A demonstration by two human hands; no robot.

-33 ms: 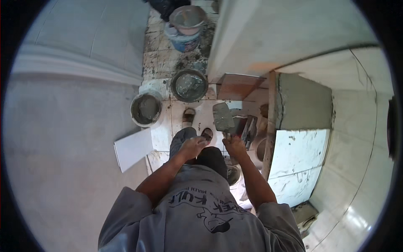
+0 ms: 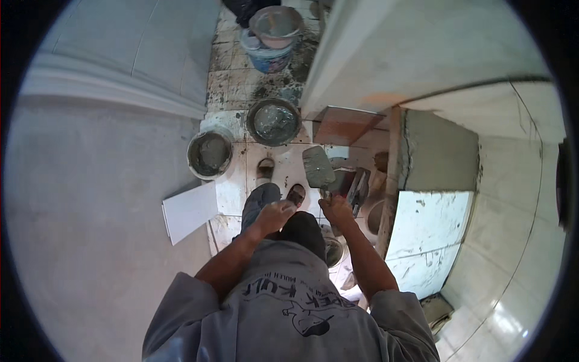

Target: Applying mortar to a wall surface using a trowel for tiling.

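My right hand (image 2: 336, 211) is wrapped round the handle of a trowel (image 2: 318, 168), its broad blade smeared with grey mortar and pointing away from me. In front of my body, my left hand (image 2: 277, 216) is closed, its fingers curled together; whatever may be in them is too small to make out. Beyond the hands, a round dark basin (image 2: 273, 122) holds wet grey mortar. A bucket of thicker grey mix (image 2: 210, 154) stands to its left. Just right of the trowel blade lie dark, flat tools or boards (image 2: 356, 184), partly hidden.
A white tile (image 2: 190, 212) leans at the left wall. Stacked tubs (image 2: 274, 42) stand far ahead on the stained floor. A reddish-brown tile (image 2: 347, 125) leans by the wall edge. At right, a raised ledge carries a grey mortar patch (image 2: 443, 151) beside white tiles (image 2: 429, 222).
The view has shifted slightly. The trowel blade sits a little further left, still in my right hand. My left hand stays closed in nearly the same place.
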